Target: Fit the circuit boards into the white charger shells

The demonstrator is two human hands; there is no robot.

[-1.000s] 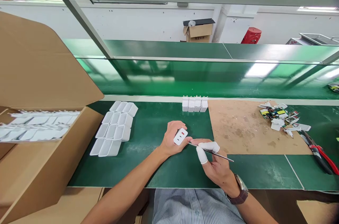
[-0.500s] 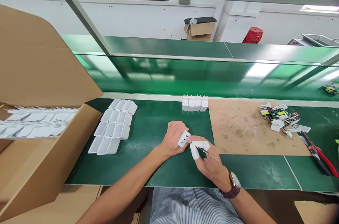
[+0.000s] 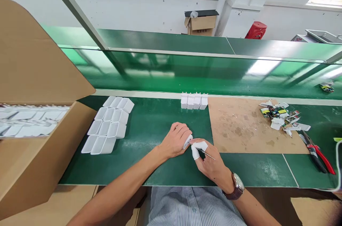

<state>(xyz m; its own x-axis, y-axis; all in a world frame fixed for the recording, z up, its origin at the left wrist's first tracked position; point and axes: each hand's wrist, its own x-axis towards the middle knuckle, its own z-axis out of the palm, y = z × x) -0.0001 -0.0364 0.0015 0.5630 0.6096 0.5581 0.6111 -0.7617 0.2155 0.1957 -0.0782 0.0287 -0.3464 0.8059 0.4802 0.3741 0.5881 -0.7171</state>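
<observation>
My left hand (image 3: 175, 141) is closed round a small white charger (image 3: 187, 141) held on the green bench top (image 3: 149, 130), its port end turned toward my right hand. My right hand (image 3: 207, 160), with white finger cots on the thumb and forefinger, pinches thin metal tweezers (image 3: 207, 153) whose tip meets the charger's port end. A watch sits on my right wrist.
Several empty white charger shells (image 3: 107, 126) lie in rows to the left. A row of white chargers (image 3: 193, 100) stands behind. A brown mat (image 3: 248, 130) carries circuit boards and scraps (image 3: 280, 115). Red-handled pliers (image 3: 319, 153) lie at the right. An open cardboard box (image 3: 32, 137) stands left.
My left hand has turned the charger and lowered it, so its port face no longer shows. My right hand has brought the tweezers in close against it. The view has tilted up slightly.
</observation>
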